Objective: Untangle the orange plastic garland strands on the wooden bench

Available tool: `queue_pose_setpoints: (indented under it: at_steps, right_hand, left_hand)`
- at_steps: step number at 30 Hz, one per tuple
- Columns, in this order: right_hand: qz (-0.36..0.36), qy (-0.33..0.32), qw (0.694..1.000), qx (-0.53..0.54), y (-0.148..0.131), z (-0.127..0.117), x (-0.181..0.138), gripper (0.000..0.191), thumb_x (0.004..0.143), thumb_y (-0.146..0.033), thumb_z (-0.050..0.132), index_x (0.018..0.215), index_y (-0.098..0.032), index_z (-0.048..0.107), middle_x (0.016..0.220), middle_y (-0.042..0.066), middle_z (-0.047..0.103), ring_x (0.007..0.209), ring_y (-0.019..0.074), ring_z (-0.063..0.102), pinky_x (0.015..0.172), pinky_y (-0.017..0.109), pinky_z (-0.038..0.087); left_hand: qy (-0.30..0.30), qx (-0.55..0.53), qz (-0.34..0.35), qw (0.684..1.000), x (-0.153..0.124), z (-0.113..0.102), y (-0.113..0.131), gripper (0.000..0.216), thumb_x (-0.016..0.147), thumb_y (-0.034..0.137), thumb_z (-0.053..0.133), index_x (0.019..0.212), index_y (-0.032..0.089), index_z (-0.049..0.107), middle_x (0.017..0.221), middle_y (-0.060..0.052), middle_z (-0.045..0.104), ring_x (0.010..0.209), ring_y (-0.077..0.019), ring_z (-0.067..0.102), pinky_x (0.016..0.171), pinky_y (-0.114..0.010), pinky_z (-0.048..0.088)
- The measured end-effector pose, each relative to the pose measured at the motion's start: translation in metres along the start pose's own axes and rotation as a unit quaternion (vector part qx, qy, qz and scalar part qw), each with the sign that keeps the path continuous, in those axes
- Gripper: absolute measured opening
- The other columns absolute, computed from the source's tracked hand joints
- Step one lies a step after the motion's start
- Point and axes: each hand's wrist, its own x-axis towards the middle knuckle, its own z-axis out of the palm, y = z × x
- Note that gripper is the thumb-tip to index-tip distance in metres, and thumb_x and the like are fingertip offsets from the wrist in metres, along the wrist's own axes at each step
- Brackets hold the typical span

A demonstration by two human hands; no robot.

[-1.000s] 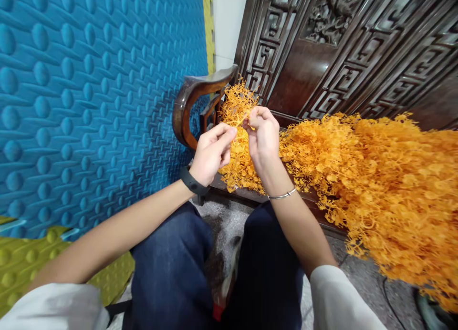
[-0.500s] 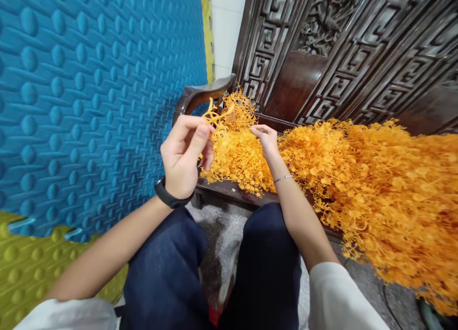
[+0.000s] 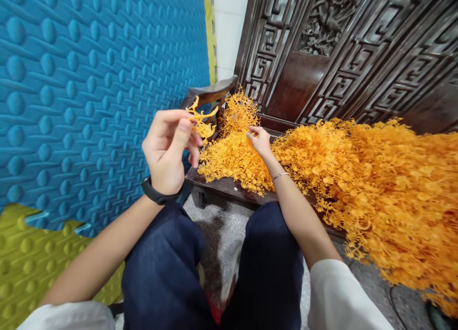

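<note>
A blue mat (image 3: 89,82) spreads left of a dark wooden bench (image 3: 295,84), whose seat bears a large heap of orange sprigs (image 3: 386,187) on the right and a smaller pile (image 3: 236,158) near the armrest (image 3: 211,91). The left hand (image 3: 168,149), raised just beside that pile, pinches one orange sprig (image 3: 206,129) between thumb and forefinger, while the right hand (image 3: 260,141) is partly open over the pile, fingers slightly parted; whether they touch it, I cannot tell.
</note>
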Motion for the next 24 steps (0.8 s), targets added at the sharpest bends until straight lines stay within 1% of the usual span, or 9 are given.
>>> queue_pose_setpoints:
  at_steps: [3,6,9,11,14,16,18,21,24]
  right_hand:
    - [-0.002,-0.038,0.998,-0.049,-0.001,0.0,-0.003,0.032,0.078,-0.02,0.057,0.109,-0.014,0.067,0.1,0.011,0.069,0.091,0.0233,0.057,0.095,0.047,0.033]
    - [-0.02,-0.027,0.997,-0.067,-0.005,-0.003,-0.006,0.03,0.078,-0.019,0.057,0.106,-0.016,0.066,0.113,0.011,0.066,0.102,0.0262,0.054,0.096,0.05,0.031]
    - [-0.047,-0.009,0.998,-0.03,-0.016,-0.007,-0.011,0.023,0.077,-0.018,0.057,0.098,-0.014,0.068,0.116,0.011,0.064,0.098,0.024,0.056,0.095,0.046,0.036]
    - [-0.068,-0.045,0.996,0.038,-0.027,-0.009,-0.019,0.019,0.078,-0.019,0.057,0.092,-0.012,0.068,0.106,0.011,0.067,0.089,0.0202,0.059,0.09,0.039,0.041]
    - [-0.1,-0.224,0.959,0.14,-0.045,-0.007,-0.038,0.017,0.08,-0.023,0.057,0.086,-0.012,0.068,0.091,0.008,0.069,0.084,0.0168,0.061,0.081,0.032,0.046]
    - [-0.12,-0.389,0.902,0.144,-0.056,-0.001,-0.054,0.018,0.08,-0.025,0.058,0.086,-0.012,0.069,0.087,0.007,0.07,0.082,0.0154,0.062,0.079,0.029,0.047]
    - [-0.132,-0.507,0.845,0.108,-0.064,0.01,-0.068,0.019,0.081,-0.019,0.055,0.09,-0.011,0.069,0.086,0.006,0.07,0.076,0.0131,0.061,0.075,0.027,0.047]
    - [-0.143,-0.569,0.808,0.055,-0.067,0.028,-0.083,0.024,0.08,-0.008,0.049,0.095,-0.008,0.069,0.083,0.006,0.069,0.065,0.0094,0.057,0.068,0.023,0.045]
    - [-0.152,-0.56,0.814,-0.001,-0.061,0.045,-0.088,0.023,0.077,-0.004,0.05,0.09,-0.006,0.069,0.076,0.004,0.067,0.06,0.0082,0.051,0.062,0.021,0.041]
  left_hand:
    - [-0.017,-0.018,-0.013,1.0,-0.001,-0.006,0.001,0.032,0.077,0.054,0.065,0.1,0.033,0.058,0.066,0.002,0.061,0.054,-0.0109,0.059,0.038,-0.02,0.031]
    - [-0.037,-0.028,0.002,0.999,0.0,-0.011,0.001,0.028,0.079,0.05,0.064,0.1,0.032,0.059,0.065,0.002,0.062,0.05,-0.0087,0.058,0.037,-0.018,0.033]
    - [-0.061,0.004,0.064,0.996,0.006,-0.017,-0.001,0.014,0.082,0.038,0.065,0.09,0.027,0.064,0.058,0.004,0.06,0.038,-0.0046,0.052,0.032,-0.015,0.03]
    - [-0.088,0.037,0.073,0.993,0.01,-0.023,0.0,0.008,0.082,0.031,0.065,0.084,0.023,0.066,0.054,0.005,0.059,0.03,-0.0039,0.046,0.027,-0.015,0.026]
    - [-0.134,0.053,-0.009,0.99,0.013,-0.031,0.009,0.008,0.08,0.027,0.065,0.081,0.02,0.066,0.05,0.004,0.058,0.025,-0.0058,0.042,0.023,-0.017,0.025]
    - [-0.178,0.065,-0.107,0.976,0.014,-0.036,0.018,0.009,0.078,0.027,0.065,0.078,0.018,0.065,0.048,0.003,0.058,0.024,-0.0068,0.041,0.021,-0.017,0.024]
    - [-0.238,0.097,-0.205,0.944,0.015,-0.041,0.024,0.01,0.079,0.025,0.064,0.077,0.016,0.064,0.049,0.001,0.059,0.023,-0.006,0.04,0.022,-0.016,0.023]
    - [-0.319,0.135,-0.294,0.891,0.019,-0.044,0.02,0.011,0.082,0.023,0.06,0.078,0.013,0.062,0.053,-0.001,0.062,0.023,-0.0035,0.039,0.025,-0.014,0.023]
    - [-0.366,0.146,-0.335,0.856,0.025,-0.045,0.0,0.012,0.083,0.024,0.058,0.085,0.013,0.06,0.059,-0.002,0.064,0.026,-0.005,0.046,0.03,-0.014,0.032]
